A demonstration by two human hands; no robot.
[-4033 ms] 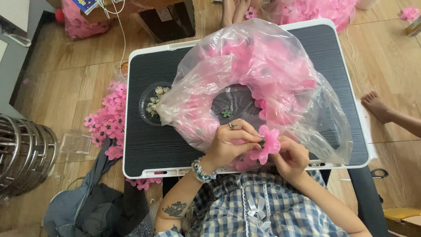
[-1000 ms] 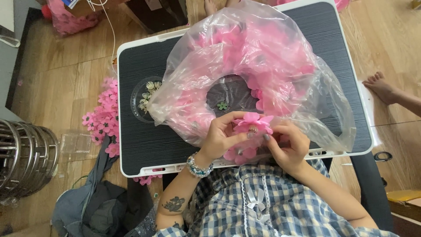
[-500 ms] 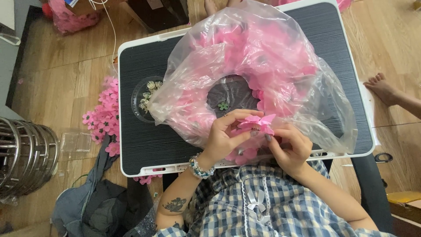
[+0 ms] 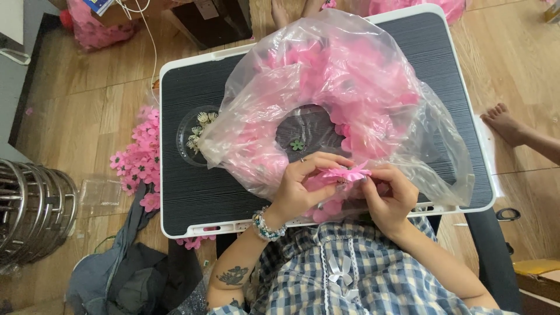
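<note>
Since half a second ago, both hands have barely shifted. Left hand (image 4: 303,184) and right hand (image 4: 389,192) pinch a flat pink fabric flower (image 4: 348,172) between fingertips, held level at the near edge of the black lap tray (image 4: 186,192), just before the clear plastic bag of pink petals (image 4: 344,99). Wrists bend inward, fingers curled tight.

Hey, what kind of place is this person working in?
Probably a home floor used for craft piecework: a low lap table on wooden flooring, a clear bag of pink petals, finished pink flowers piled beside it, someone's bare foot nearby.
</note>
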